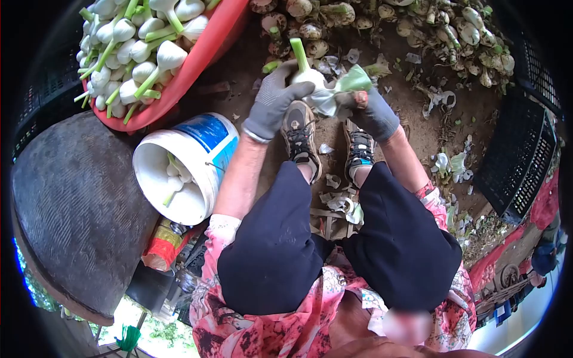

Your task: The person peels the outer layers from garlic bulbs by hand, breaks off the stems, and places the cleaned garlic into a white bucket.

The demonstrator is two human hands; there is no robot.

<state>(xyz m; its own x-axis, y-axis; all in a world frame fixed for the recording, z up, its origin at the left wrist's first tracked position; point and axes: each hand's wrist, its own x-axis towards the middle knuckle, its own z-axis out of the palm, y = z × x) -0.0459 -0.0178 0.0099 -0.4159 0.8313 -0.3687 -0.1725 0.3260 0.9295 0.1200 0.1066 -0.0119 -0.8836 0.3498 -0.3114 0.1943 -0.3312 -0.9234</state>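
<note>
Both gloved hands meet above the shoes (300,134) in the head view. The left hand (276,98) wraps the garlic bulb (310,76), stalk up, to steady it. The right hand (371,112) pinches its loosened outer skin (349,83). A white bucket (209,134) and a red basin (203,56) of peeled bulbs sit within reach on the left.
</note>
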